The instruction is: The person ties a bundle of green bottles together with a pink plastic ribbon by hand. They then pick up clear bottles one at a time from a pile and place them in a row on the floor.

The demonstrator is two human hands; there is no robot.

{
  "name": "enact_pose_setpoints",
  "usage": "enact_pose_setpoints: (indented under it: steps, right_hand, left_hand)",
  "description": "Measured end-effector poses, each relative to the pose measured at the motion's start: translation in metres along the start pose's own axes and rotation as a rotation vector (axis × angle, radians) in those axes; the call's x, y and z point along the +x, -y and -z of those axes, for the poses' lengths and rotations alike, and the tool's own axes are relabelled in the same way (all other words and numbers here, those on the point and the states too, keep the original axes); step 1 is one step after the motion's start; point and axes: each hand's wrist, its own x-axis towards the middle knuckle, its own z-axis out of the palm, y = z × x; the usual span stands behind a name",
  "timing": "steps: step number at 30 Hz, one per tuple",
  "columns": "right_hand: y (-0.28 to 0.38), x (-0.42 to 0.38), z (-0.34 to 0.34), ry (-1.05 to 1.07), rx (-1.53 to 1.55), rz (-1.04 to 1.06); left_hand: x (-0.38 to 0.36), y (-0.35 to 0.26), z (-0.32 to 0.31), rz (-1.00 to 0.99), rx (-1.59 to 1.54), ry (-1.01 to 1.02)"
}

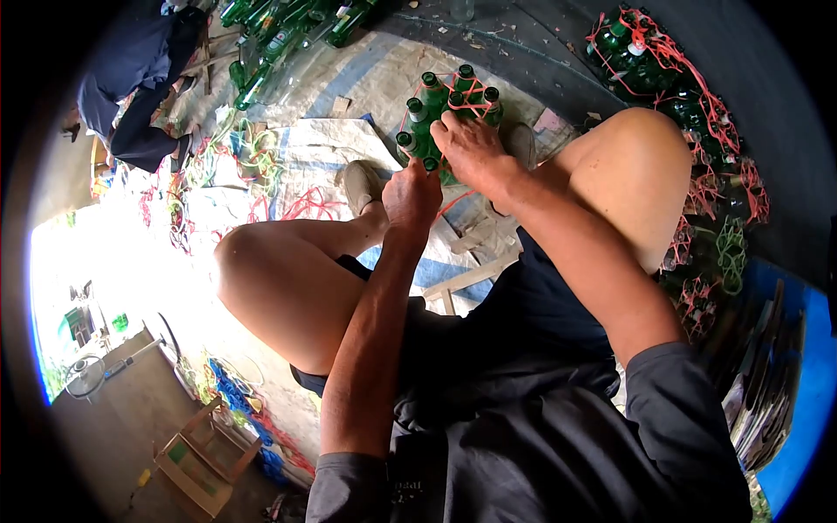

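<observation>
A cluster of green glass bottles (421,118) stands upright between my feet, with red plastic string (472,90) looped around and between the necks. My left hand (411,193) is closed in a fist at the near side of the cluster, close to the front bottle necks, with string at its fingers. My right hand (475,150) reaches over the near right side of the bottles, its fingers bent and pinched on the string. A loose end of string trails below the hands. The fingertips of both hands are partly hidden.
Loose green bottles (277,42) lie in a pile at the upper left, near a seated person (135,74). Tied bottle bundles (641,57) line the right side. Tangled string (305,206) lies on the sheet (327,144). A wooden stool (471,277) is between my legs.
</observation>
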Motion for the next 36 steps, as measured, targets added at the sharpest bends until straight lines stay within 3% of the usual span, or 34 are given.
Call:
enact_pose_setpoints:
  steps: [8, 21, 25, 28, 36]
  right_hand:
    - [-0.004, -0.002, -0.005, -0.100, 0.135, -0.043]
    - [-0.011, -0.004, -0.012, -0.150, 0.228, -0.042]
    - [-0.012, -0.004, -0.013, -0.181, 0.255, -0.030]
    - [-0.015, -0.005, -0.015, -0.187, 0.271, -0.027]
    - [-0.014, -0.004, -0.010, -0.135, 0.269, -0.040]
  left_hand:
    - [0.016, -0.007, 0.022, -0.122, 0.172, 0.176]
    - [0.069, -0.010, 0.049, -0.634, 0.412, 0.486]
    - [0.079, -0.017, 0.047, -0.618, 0.435, 0.496]
    - [0.087, -0.016, 0.049, -0.716, 0.433, 0.498]
    - [0.099, -0.007, 0.042, -0.671, 0.451, 0.528]
